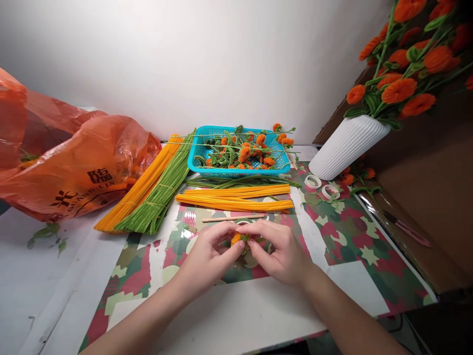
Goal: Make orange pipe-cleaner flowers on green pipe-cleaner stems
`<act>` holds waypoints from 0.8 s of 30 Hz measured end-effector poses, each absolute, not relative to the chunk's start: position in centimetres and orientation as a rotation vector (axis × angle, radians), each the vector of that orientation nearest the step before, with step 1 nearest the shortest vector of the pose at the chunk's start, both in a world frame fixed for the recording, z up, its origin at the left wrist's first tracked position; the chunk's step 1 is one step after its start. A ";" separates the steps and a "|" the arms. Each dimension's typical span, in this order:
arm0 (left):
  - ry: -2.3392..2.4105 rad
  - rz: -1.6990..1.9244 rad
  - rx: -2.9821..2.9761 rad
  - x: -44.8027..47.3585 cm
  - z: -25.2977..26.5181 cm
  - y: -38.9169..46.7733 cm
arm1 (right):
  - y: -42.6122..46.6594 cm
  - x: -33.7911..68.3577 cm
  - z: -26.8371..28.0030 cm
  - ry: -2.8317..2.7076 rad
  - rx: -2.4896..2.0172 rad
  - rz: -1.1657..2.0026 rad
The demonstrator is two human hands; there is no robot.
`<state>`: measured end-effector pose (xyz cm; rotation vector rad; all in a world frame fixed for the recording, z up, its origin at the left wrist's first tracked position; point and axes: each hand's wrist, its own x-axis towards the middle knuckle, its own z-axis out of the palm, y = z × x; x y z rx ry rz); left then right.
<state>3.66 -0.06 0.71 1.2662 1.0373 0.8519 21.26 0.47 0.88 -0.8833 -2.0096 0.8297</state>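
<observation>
Broadly, the counter (pixel 391 276) carries everything, its patterned cover reaching toward the near edge. At its far left slumps an orange bag (pixel 74 162); yellow shapes seem to show through the film, though what they are I cannot tell. By the far right corner is a white vase (pixel 347 148) crowded with orange flowers (pixel 399 91); it looks top-heavy, so a knock from an elbow could tip it. Along the middle of the far edge sits a blue basket (pixel 240 172) holding small orange blooms (pixel 244 153) and green leaves. Some stems lie across its rim, and a reaching arm might snag them and drag blooms out. Between bag and basket lie a yellow bundle (pixel 133 192) and a green bundle (pixel 158 192), side by side. In front of the basket are yellow strips (pixel 236 202).

Nearer the counter's front edge, the left hand (pixel 218 244) and right hand (pixel 277 246) pinch a piece between them. Just beyond the fingertips is a stick (pixel 232 218), liable to roll if brushed. The piece (pixel 235 238) is yellow and green; a slack pinch could let it slip, too hard a one could crush it.
</observation>
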 end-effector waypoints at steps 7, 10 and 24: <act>1.020 0.735 0.960 3.4 1.0 0.5 | 1.2 22.0 1.4 -2.252 -0.748 0.667; 1.024 0.690 0.960 3.0 0.8 0.6 | 1.3 22.3 1.7 -2.329 -0.775 0.482; 1.093 0.576 0.937 2.6 1.4 0.9 | 1.3 22.5 1.4 -2.447 -0.755 0.168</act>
